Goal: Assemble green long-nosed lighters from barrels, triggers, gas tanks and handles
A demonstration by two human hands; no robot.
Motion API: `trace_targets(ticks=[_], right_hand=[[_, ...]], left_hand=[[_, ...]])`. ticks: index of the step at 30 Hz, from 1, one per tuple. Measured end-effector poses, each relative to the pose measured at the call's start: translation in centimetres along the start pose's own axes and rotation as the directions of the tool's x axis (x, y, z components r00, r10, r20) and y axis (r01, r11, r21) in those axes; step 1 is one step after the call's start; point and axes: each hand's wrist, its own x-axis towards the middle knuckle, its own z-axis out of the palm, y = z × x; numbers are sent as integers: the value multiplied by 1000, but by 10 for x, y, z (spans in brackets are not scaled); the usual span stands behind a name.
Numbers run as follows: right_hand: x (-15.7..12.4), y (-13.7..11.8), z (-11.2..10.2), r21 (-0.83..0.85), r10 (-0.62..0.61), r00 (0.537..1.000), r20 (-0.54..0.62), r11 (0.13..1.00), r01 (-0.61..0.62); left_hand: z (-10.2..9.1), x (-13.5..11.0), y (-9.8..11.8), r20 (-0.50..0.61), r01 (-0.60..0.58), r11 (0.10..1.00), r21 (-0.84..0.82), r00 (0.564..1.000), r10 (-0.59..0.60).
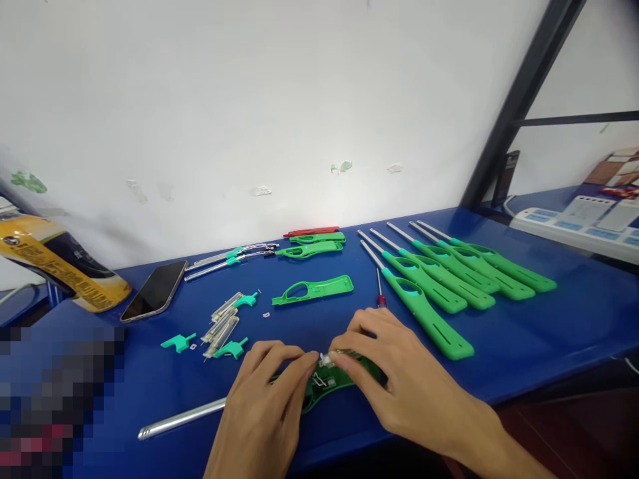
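A green lighter half-shell (333,380) with a long silver tube (182,419) lies near the front edge of the blue table (539,326). My left hand (267,412) rests on its left side, fingers curled and pinching at a small white part (325,360). My right hand (394,379) comes from the right, thumb and forefinger pinched on the same white part over the shell. Just behind my right hand stands a small red-handled screwdriver (380,293).
Several finished green long-nose lighters (449,279) lie in a row at the right. An empty green shell (314,290), more shells (312,243), metal tubes (224,258), small gas cartridges and teal triggers (222,326) lie behind. A phone (156,290) and yellow pack (60,263) sit left; a power strip (579,226) far right.
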Motion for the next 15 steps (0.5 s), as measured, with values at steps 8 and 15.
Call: trace_targets(ticks=[8,15], right_hand=[[-1,1,0,-5,-5,1000,5,1000,5],[-1,2,1,-12,-9,1000,14,1000,9]], left_hand=[[-1,-1,1,11,8,1000,-23,1000,-8],[-1,0,1,3,-7,999,-38,1000,7]])
